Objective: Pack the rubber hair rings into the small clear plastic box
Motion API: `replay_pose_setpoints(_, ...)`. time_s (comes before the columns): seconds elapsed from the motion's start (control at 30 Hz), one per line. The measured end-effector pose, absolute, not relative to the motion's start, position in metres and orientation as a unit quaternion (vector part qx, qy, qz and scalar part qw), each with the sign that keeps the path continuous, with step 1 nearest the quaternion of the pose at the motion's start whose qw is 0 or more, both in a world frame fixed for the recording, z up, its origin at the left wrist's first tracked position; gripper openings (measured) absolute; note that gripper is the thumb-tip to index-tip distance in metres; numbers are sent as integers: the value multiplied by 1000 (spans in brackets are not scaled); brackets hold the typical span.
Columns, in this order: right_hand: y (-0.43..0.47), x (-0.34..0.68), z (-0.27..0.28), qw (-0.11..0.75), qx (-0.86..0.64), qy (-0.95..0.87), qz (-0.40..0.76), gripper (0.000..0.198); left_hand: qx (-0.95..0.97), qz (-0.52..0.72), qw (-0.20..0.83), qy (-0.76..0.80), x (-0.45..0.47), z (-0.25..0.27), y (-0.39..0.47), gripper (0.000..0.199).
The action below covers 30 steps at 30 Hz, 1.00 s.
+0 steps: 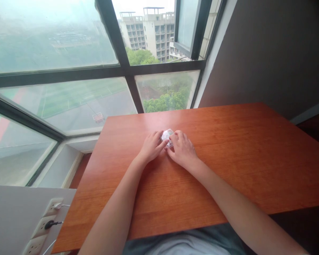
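A: Head view?
B: On reddish-brown wooden table [236, 148], small clear plastic container [166, 134], whitish inside. Pinched by half-curled left hand [150, 146]; touched by half-curled right hand [184, 148] (no telling how firmly).
A: Technique?
B: Brace left, press lightly right.

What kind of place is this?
Probably a room high up in a building, maybe at a school. A big window looks down on a sports field and treetops, and a wooden table stands beside it.

Left hand [151, 147] — fingers [156, 134] bent | right hand [184, 150] — likewise (forearms [119, 202] angled inward)
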State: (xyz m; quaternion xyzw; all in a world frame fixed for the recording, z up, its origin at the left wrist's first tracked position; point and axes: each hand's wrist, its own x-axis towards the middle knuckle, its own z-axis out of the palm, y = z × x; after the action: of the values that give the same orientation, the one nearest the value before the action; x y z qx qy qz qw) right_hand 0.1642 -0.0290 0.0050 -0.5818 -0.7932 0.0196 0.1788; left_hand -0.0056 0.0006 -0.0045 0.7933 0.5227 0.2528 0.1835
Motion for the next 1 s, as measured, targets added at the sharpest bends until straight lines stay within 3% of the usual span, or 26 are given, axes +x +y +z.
replay_pose_setpoints(0.17,-31,163,12,161,-587,-793,18,28,801,253,175,514,-7,-6,1,43)
replay_pose_setpoints(0.53,2,253,35,51,-770,-635,44,44,841,201,115,489,-8,-4,-2,33)
replay_pose_setpoints(0.73,5,266,35,24,-788,-611,73,53,841,189,109,495,-7,-2,-5,32)
replay_pose_setpoints(0.87,2,269,38,59,-794,-601,72,57,841,182,108,498,-7,-1,-5,32)
replay_pose_setpoints(1.0,3,260,36,195,-777,-598,24,50,844,167,103,500,-6,1,-7,35)
